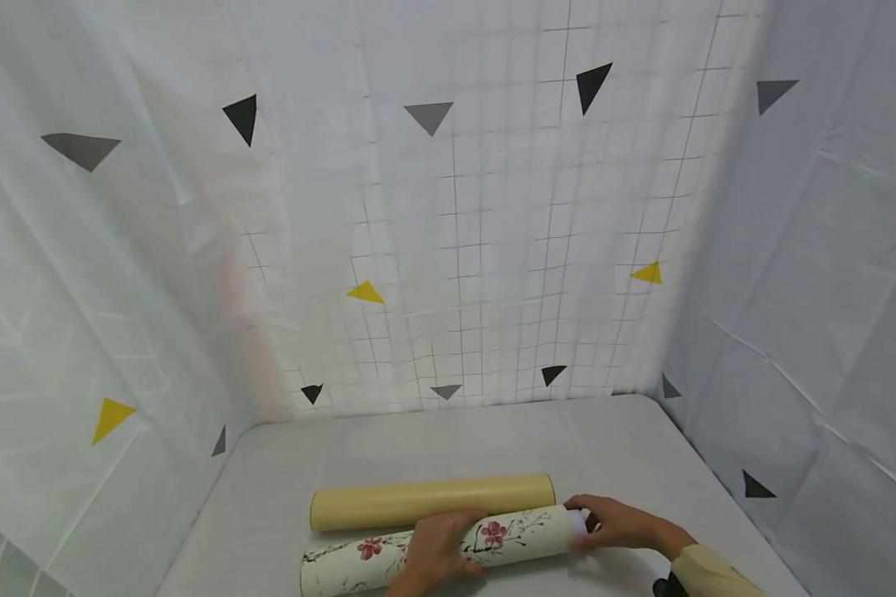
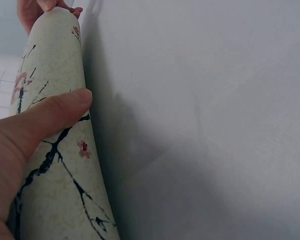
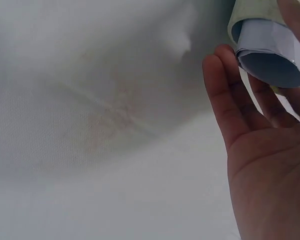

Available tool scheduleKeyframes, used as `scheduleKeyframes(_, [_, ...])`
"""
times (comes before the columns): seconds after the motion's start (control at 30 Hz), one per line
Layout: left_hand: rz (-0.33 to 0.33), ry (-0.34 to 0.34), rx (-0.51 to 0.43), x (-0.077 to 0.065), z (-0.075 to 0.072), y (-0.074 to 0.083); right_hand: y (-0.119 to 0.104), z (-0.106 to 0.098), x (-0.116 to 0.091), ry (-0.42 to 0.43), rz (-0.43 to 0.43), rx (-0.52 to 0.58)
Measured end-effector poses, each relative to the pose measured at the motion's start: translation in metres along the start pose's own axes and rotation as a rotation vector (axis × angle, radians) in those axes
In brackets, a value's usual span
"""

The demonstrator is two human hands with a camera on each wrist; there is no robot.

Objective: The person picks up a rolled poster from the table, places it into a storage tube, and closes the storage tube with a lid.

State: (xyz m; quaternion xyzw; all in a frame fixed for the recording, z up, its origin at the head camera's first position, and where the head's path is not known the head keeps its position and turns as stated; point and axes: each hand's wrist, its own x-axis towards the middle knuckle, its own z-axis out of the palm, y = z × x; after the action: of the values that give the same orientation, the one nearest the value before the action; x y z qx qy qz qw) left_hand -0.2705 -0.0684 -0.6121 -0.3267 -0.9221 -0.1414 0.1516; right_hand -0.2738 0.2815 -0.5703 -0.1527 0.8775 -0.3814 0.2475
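A pale cream tube printed with dark branches and pink blossoms lies across the table. My left hand grips its middle from above; in the left wrist view the thumb presses along its side. A rolled sheet of white paper sticks a short way out of the tube's right end. Around that end my right hand holds the paper roll between thumb and fingers. In the right wrist view the fingers curve beside the roll, and its hollow end faces the palm.
A plain tan-yellow tube lies just behind the patterned one, nearly parallel. Both rest on a white-covered table. White sheeting with black, grey and yellow triangles hangs at the back and both sides.
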Motion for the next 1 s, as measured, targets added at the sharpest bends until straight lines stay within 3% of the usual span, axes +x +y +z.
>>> scheduleKeyframes(0.3, [-0.018,0.0,-0.006,0.002,-0.002,0.002,-0.004,0.005,0.011,0.012,0.069,0.067])
scheduleKeyframes(0.5, [-0.018,0.018,0.021,0.001,-0.002,0.002,-0.001,0.008,0.011,0.011,0.061,0.112])
scheduleKeyframes(0.8, [-0.02,0.03,0.024,0.001,-0.005,0.002,0.038,0.008,0.031,-0.053,-0.02,0.135])
scheduleKeyframes(1.0, [-0.019,0.026,0.013,0.0,-0.004,0.002,0.016,0.003,0.018,-0.063,-0.035,0.191])
